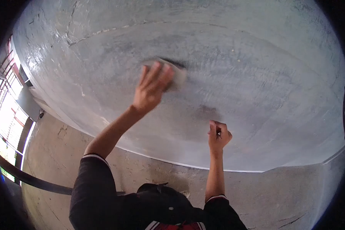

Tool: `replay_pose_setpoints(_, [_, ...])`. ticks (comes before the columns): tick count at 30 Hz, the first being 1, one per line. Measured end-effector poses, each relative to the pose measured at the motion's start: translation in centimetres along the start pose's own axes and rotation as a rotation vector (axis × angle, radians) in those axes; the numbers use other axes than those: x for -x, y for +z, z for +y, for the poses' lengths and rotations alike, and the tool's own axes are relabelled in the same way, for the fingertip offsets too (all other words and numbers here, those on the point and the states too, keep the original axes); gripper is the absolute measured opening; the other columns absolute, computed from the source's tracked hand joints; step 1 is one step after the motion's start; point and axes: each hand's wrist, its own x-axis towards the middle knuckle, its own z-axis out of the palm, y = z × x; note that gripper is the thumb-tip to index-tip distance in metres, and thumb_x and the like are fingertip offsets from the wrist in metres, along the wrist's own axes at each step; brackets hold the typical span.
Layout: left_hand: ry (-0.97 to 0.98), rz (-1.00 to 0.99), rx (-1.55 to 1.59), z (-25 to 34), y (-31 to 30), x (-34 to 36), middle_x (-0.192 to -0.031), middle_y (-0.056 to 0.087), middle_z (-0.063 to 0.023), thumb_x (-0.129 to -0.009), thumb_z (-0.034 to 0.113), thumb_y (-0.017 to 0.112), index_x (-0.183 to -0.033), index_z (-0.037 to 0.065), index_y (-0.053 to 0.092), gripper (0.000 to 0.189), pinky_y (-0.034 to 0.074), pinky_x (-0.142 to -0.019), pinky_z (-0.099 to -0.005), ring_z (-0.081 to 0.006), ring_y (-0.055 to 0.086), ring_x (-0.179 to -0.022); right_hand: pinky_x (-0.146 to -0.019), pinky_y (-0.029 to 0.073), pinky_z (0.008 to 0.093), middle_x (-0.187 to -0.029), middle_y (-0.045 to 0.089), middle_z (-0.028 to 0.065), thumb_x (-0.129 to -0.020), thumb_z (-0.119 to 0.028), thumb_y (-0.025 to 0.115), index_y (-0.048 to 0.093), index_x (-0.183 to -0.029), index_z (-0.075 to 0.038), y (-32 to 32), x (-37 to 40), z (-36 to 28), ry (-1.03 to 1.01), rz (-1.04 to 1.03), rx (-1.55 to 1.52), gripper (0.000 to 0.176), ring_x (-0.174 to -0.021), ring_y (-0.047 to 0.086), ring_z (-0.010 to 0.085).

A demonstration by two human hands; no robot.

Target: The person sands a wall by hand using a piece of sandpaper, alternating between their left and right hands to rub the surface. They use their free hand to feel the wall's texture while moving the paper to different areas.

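1. The broad grey surface [253, 88] is spread behind and beyond both hands; a thin crack [119, 27] is seen above the left hand, and patchy, scuffed marks are shown to its right.
2. The brownish floor [142, 168] is seen below both hands, past the pale lower edge of the grey surface.
3. A bright barred window [9, 119] is placed well to the left of the left hand, with a dark curved bar [38, 182] below it.
4. Both upper arms are covered by dark sleeves [94, 188], and the forearms are left bare.
5. The left hand [147, 92] is partly open and blurred, with its fingers spread over the near edge of the pale flat piece, which appears to be held beneath them; the thumb's hold cannot be made out.
6. The right hand [219, 136] is curled, fingers brought round to the thumb with a small gap between. Nothing is seen in it, though something small could be hidden. Whether the surface is touched cannot be told.
7. The pale flat piece [179, 78] is placed under and just right of the left fingertips, against the grey surface; its material cannot be told. It is judged best kept flat, with pressure shared across the spread fingers and strokes overlapped evenly, since a tipped edge could scratch.
8. A small dark patch [209, 110] is seen just above the right hand; it may be only shadow.
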Motion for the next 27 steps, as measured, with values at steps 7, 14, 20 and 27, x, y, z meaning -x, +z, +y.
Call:
replay_pose_setpoints(7, [-0.005,0.065,0.003,-0.7,-0.3,-1.1,-0.146,0.035,-0.0002,-0.081,0.002,0.055,-0.136,0.016,0.044,0.058,0.019,-0.112,-0.0474,-0.0192,0.027,-0.137,-0.047,0.04,0.0231,-0.076,0.061,0.004,-0.081,-0.011,0.067,0.06,-0.09,-0.007,1.4,-3.6,-1.8,-0.371,0.087,0.362,0.013,-0.055,0.052,0.014])
replay_pose_setpoints(14, [0.242,-0.136,0.179,4.1,2.5,2.5,-0.142,0.041,0.0028,-0.087,0.006,0.051,-0.132,0.014,0.05,0.045,0.021,-0.11,-0.0522,-0.02,0.031,-0.135,-0.086,0.043,0.0387,-0.122,0.048,0.009,-0.081,-0.018,0.063,0.061,-0.112,-0.009,3.3,-8.7,-6.0,-0.709,0.074,0.707,0.032,-0.108,0.051,0.0257])
replay_pose_setpoints(20, [-0.229,0.135,0.034,0.3,-0.9,-3.8,-0.144,0.038,-0.0001,-0.083,0.001,0.055,-0.133,0.013,0.049,0.052,0.023,-0.108,-0.0541,-0.0204,0.031,-0.135,-0.088,0.044,0.0385,-0.122,0.051,0.0071,-0.08,-0.014,0.062,0.062,-0.106,-0.009,1.6,-9.8,-6.8,-0.8,0.075,0.723,0.027,-0.11,0.052,0.0268])
replay_pose_setpoints(27, [0.145,-0.061,0.065,3.7,2.2,0.0,-0.144,0.037,0.0008,-0.082,0.007,0.057,-0.136,0.016,0.044,0.056,0.024,-0.111,-0.0449,-0.0215,0.03,-0.135,-0.089,0.045,0.0394,-0.121,0.053,0.0074,-0.08,-0.01,0.058,0.062,-0.107,-0.008,0.1,-10.0,-6.3,-0.795,0.069,0.641,0.028,-0.109,0.054,0.0261])
